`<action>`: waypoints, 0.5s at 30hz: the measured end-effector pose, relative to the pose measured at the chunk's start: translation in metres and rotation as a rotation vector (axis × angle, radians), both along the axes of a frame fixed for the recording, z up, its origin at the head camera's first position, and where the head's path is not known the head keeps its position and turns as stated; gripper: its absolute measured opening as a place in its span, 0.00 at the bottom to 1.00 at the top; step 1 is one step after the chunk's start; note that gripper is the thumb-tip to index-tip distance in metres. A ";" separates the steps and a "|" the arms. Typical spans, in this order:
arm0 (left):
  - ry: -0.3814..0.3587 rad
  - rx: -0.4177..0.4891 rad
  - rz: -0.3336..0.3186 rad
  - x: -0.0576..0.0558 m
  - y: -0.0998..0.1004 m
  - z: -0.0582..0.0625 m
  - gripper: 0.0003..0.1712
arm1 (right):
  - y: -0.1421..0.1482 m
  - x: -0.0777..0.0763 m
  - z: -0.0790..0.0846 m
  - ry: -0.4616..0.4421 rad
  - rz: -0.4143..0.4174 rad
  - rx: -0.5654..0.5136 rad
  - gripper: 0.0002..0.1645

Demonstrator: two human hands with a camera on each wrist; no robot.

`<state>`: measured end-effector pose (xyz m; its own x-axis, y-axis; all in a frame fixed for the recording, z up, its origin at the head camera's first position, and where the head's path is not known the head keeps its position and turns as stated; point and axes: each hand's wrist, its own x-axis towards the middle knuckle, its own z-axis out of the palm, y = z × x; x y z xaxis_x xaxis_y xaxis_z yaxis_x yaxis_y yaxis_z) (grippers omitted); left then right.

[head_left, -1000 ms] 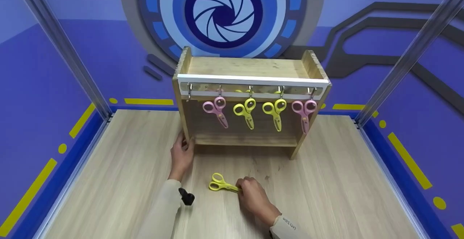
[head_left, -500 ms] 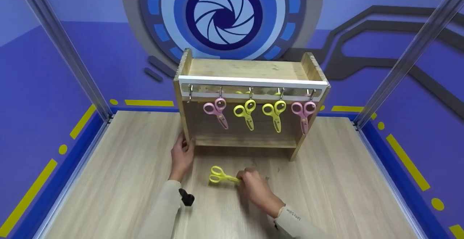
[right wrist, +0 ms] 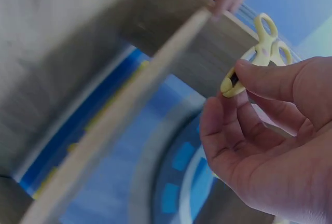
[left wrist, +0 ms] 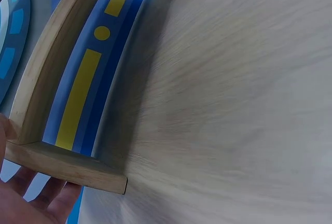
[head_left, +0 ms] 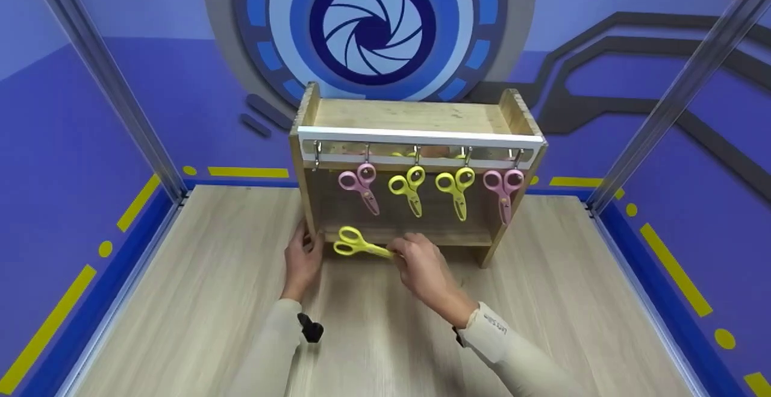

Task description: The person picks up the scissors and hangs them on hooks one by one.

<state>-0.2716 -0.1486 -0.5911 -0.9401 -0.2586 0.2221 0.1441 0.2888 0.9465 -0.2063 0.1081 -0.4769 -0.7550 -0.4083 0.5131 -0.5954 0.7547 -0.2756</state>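
My right hand (head_left: 429, 273) pinches yellow scissors (head_left: 362, 246) by the blade end, in front of the lower shelf board. The scissors' handles point left in the head view; in the right wrist view the scissors (right wrist: 263, 52) stick out past my thumb tip. My left hand (head_left: 303, 261) grips the lower left side of a wooden rack (head_left: 306, 198). In the left wrist view, the thumb of the left hand (left wrist: 31, 203) lies on one face of the wood and the fingers curl behind it. Pink scissors (head_left: 364, 187) and yellow scissors (head_left: 413, 189) hang from the rack's hooks.
A white rail (head_left: 421, 133) with several metal hooks runs across the rack's front; its leftmost hook (head_left: 317, 155) is near the left side panel. More yellow scissors (head_left: 458, 191) and pink scissors (head_left: 505, 192) hang to the right. Printed blue walls (head_left: 156, 102) enclose the wooden table (head_left: 205, 300).
My right hand has lifted the yellow scissors off the table and carried them forward, up to the lower shelf board. My left hand stays on the rack's side.
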 end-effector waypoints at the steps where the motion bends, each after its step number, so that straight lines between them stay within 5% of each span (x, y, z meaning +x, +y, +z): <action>1: -0.006 -0.007 0.002 0.000 0.000 0.000 0.33 | -0.003 -0.001 0.005 0.005 0.005 -0.014 0.07; 15: -0.006 -0.019 -0.009 0.000 -0.001 0.000 0.31 | -0.048 -0.011 0.052 0.013 0.068 -0.269 0.08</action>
<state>-0.2711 -0.1492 -0.5907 -0.9437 -0.2457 0.2214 0.1414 0.3056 0.9416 -0.2171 0.0600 -0.4251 -0.7228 -0.3056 0.6198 -0.6473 0.6133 -0.4526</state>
